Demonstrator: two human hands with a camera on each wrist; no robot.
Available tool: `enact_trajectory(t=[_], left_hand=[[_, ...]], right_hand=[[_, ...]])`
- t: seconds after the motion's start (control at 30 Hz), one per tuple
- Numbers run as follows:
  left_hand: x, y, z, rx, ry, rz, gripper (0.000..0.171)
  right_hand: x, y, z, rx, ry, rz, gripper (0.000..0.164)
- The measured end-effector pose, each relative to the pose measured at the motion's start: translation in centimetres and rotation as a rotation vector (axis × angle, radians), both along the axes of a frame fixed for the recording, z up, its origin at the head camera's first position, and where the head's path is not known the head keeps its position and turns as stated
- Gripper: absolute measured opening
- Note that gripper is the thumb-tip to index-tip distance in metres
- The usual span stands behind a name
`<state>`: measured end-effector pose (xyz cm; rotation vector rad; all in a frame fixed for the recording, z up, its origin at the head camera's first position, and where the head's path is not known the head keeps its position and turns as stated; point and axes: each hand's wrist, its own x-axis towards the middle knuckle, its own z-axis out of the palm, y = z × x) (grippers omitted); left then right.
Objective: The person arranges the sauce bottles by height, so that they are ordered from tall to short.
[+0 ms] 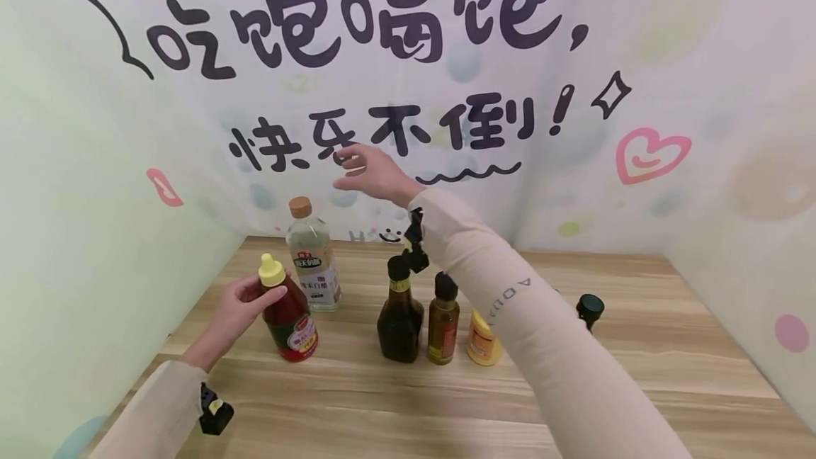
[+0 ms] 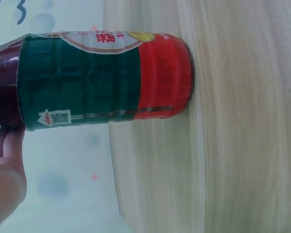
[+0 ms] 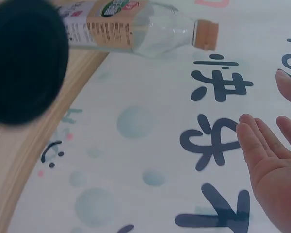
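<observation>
My left hand (image 1: 239,310) grips a red sauce bottle (image 1: 293,328) around its upper part, thumb and fingers on either side below the yellow nozzle cap (image 1: 271,270). The bottle is upright, and its green and red label (image 2: 82,77) fills much of the left wrist view. Whether its base touches the table cannot be told. My right hand (image 1: 372,174) is raised in front of the printed backdrop, fingers loosely extended, holding nothing. Below and left of it stands a clear white vinegar bottle (image 1: 312,253) with an orange-brown cap, behind the sauce bottle.
Right of centre on the wooden table (image 1: 306,409) stand a dark sauce bottle (image 1: 400,321), a slim brown bottle (image 1: 443,324) and a yellow container (image 1: 483,342). A dark-capped bottle (image 1: 590,307) is partly hidden by my right sleeve (image 1: 548,331). The backdrop (image 1: 574,183) hangs behind.
</observation>
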<state>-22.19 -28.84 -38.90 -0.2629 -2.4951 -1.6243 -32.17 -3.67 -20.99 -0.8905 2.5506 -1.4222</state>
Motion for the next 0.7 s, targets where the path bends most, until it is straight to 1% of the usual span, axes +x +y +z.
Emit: enact_trajectory(t=[0.03, 0.1, 0.17, 0.2, 0.23, 0.27, 0.3, 0.37, 0.43, 0.53, 0.7], left_hand=[[-0.3, -0.2, -0.5, 0.004, -0.004, 0.006, 0.043], [-2.3, -1.9, -3.4, 0.003, 0.021, 0.009, 0.041], [-4.6, -3.9, -6.8, 0.007, 0.043, 0.014, 0.041], [-4.7, -4.0, -7.0, 0.009, 0.029, 0.026, 0.041], [-6.0, -5.0, -8.7, 0.018, 0.039, 0.027, 0.040], [-6.9, -5.7, -10.0, 0.022, 0.050, 0.029, 0.039], [-7.2, -6.0, -10.5, 0.029, 0.045, 0.036, 0.039], [-7.6, -6.2, -11.0, 0.051, 0.055, 0.031, 0.039], [-7.5, -6.2, -10.9, 0.061, 0.071, 0.013, 0.040], [-7.2, -5.9, -10.6, 0.050, 0.087, 0.005, 0.042], [-7.0, -5.6, -10.1, 0.036, 0.080, 0.040, 0.042]], right_hand=[[0.0, 0.5, 0.2, 0.002, 0.002, -0.001, 0.052], [0.0, 1.4, 0.6, 0.009, 0.009, 0.000, 0.052], [0.1, 2.2, 1.0, 0.018, 0.012, 0.007, 0.051], [0.2, 2.7, 1.2, 0.028, 0.016, 0.013, 0.051], [0.2, 3.2, 1.3, 0.033, 0.019, 0.016, 0.051], [0.3, 3.6, 1.4, 0.039, 0.020, 0.020, 0.051], [0.4, 4.0, 1.4, 0.044, 0.018, 0.025, 0.051], [0.5, 4.8, 1.3, 0.061, 0.014, 0.029, 0.051], [0.7, 5.4, 1.1, 0.067, 0.000, 0.040, 0.050], [1.2, 6.1, 0.4, 0.078, -0.027, 0.065, 0.050], [2.1, 7.0, -1.2, 0.104, -0.074, 0.093, 0.049]])
